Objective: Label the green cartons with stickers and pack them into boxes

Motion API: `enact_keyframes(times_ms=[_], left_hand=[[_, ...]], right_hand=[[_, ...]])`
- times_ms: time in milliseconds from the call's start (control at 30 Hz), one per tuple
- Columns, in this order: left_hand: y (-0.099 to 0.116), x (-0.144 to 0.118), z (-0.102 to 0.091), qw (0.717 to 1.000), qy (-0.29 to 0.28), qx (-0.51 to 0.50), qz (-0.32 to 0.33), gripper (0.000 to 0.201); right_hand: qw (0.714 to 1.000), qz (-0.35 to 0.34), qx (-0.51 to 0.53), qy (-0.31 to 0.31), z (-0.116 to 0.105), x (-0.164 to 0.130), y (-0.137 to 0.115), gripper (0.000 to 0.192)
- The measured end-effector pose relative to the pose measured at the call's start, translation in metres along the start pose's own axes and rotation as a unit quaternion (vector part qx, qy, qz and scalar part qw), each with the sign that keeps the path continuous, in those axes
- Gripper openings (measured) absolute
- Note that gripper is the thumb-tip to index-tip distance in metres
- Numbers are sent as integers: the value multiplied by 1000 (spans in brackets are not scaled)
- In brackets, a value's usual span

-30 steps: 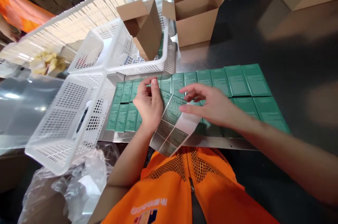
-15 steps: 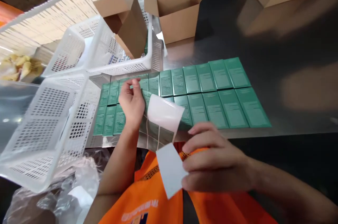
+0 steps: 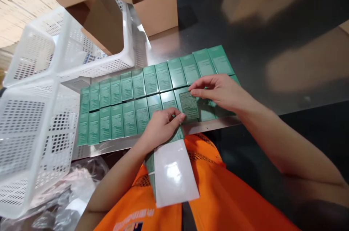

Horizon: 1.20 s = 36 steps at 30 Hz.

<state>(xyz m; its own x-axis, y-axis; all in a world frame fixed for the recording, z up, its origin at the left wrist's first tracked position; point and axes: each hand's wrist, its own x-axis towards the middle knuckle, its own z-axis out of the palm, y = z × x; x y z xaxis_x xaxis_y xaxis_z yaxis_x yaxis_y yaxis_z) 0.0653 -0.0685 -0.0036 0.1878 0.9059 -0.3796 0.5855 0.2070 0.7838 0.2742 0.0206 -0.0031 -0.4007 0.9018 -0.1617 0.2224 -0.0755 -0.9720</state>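
Two rows of green boxes (image 3: pixel 129 118) lie side by side along the table edge. My right hand (image 3: pixel 218 91) pinches the top edge of a dark green label (image 3: pixel 188 105), which rests over a box in the near row. Beside that label's lower left corner is my left hand (image 3: pixel 163 124), thumb and forefinger closed together. From under its palm hangs a sheet of labels (image 3: pixel 176 173), held by the left hand, with its glossy white face up and green labels showing along its left side.
White perforated baskets (image 3: pixel 21 133) stand at the left. An open carton (image 3: pixel 100 16) leans in one of them, and another open carton (image 3: pixel 158 13) stands behind the boxes. Crumpled clear plastic (image 3: pixel 68 194) lies below the baskets. The dark tabletop (image 3: pixel 261 60) stretches right.
My right hand has carried a label, white side showing before, up onto a near-row box. My left hand has moved down and right with the sheet. The view has shifted right.
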Motion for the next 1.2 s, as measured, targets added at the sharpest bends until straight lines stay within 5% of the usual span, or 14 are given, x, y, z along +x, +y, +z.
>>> enact_keyframes(times_ms=[400,967,1100,1200], left_hand=[[6,5,8,986,-21,166,-20,32],[18,16,10,951,-53,304,-29,30],[15,9,2,947,-79,311,-29,31],[7,-3,-16,973,-35,227,-27,30]], right_hand=[[964,-72,-240,92,27,-3,29,7],[931,-116,-326,114,37,-9,37,7],[928,-93,-324,157,33,-4,38,51],[938,-78,-293,167,31,-1,38,53]])
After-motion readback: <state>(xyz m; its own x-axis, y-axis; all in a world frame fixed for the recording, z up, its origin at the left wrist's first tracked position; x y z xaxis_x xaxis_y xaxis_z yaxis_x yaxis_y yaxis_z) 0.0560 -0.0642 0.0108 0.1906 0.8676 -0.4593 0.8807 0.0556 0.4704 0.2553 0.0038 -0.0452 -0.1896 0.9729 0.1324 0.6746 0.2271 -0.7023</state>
